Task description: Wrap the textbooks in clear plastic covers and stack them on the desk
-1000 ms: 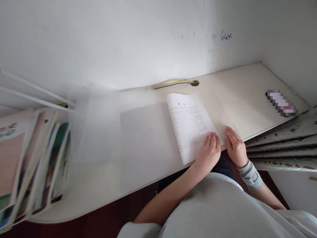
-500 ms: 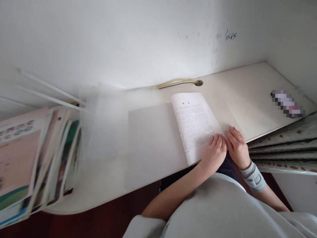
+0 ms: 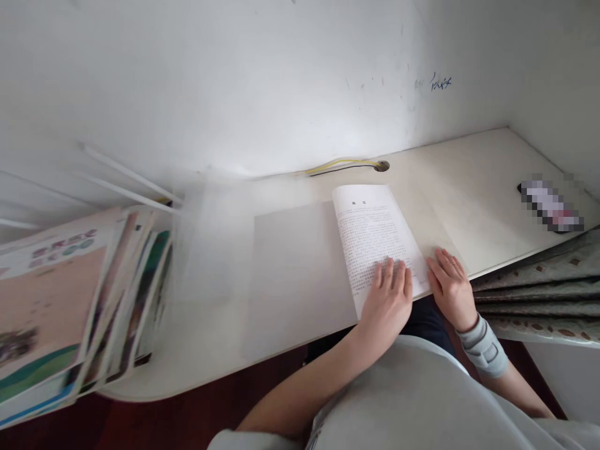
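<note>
A book (image 3: pixel 375 231) lies on the desk in front of me, a page of printed text facing up under a short heading. Its left side, a plain greyish cover or sheet (image 3: pixel 300 269), rests flat beside the page. My left hand (image 3: pixel 387 303) lies over the lower part of the printed page, fingers spread, covering some lines. My right hand (image 3: pixel 452 284) rests on the desk just right of the page's lower corner, its fingers stretched out and holding nothing. A grey wrist brace (image 3: pixel 482 347) wraps my right wrist.
Several books and magazines (image 3: pixel 70 287) stand at the left end of the white desk (image 3: pixel 206 344), by white rods (image 3: pixel 131 194). Yellow and black cables (image 3: pixel 347 164) run into a desk hole (image 3: pixel 382 166). A blurred-out phone (image 3: pixel 550 203) lies right. A patterned curtain (image 3: pixel 539 287) hangs below.
My left hand has moved left across the page, away from my right hand, and its fingers have spread. My right hand has stayed by the page edge. The view has shifted slightly.
</note>
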{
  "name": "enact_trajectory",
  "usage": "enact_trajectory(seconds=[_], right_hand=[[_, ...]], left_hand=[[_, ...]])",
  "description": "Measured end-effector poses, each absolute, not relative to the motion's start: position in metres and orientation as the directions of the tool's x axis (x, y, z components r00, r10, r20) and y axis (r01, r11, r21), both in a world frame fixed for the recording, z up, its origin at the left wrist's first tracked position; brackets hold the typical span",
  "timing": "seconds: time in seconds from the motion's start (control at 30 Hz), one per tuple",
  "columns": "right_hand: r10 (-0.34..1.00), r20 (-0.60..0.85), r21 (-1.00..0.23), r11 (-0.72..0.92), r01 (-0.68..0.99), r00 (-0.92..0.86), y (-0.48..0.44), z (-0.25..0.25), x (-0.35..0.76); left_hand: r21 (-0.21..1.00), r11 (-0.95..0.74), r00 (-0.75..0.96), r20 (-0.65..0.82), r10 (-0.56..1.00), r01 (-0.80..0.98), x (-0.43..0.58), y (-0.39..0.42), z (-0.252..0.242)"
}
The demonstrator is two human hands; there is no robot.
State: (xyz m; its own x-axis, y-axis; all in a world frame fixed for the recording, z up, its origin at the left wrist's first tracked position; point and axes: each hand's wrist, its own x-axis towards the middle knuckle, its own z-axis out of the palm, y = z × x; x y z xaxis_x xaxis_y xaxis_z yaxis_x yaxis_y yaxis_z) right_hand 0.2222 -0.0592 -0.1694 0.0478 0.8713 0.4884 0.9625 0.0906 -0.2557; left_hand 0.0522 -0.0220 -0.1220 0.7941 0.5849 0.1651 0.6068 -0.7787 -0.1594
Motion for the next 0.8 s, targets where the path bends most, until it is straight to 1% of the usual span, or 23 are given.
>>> enact_trajectory(seconds=[0.1, 0.27, 0.4, 0.57, 0.8], right_hand=[[0.874, 0.482, -0.283, 0.088, 0.955, 0.062, -0.059, -0.170, 0.222], [0.874, 0.479, -0.355, 0.109, 0.928, 0.081, -0.059, -0.169, 0.224], [0.880, 0.467, -0.393, 0.125, 0.911, 0.081, -0.060, -0.166, 0.226], [0.890, 0.451, -0.391, 0.132, 0.911, 0.065, -0.062, -0.164, 0.228], [0.897, 0.441, -0.366, 0.138, 0.920, 0.041, -0.062, -0.164, 0.229]], left_hand=[[-0.198, -0.762, 0.788, 0.172, 0.592, 0.616, 0.043, -0.021, -0.125], [-0.176, -0.790, 0.808, 0.197, 0.556, 0.587, 0.049, -0.019, -0.138], [-0.157, -0.803, 0.815, 0.192, 0.547, 0.575, 0.053, -0.017, -0.138], [-0.096, -0.796, 0.798, 0.172, 0.578, 0.598, 0.051, -0.016, -0.131], [-0.097, -0.805, 0.808, 0.157, 0.568, 0.585, 0.062, -0.018, -0.133]])
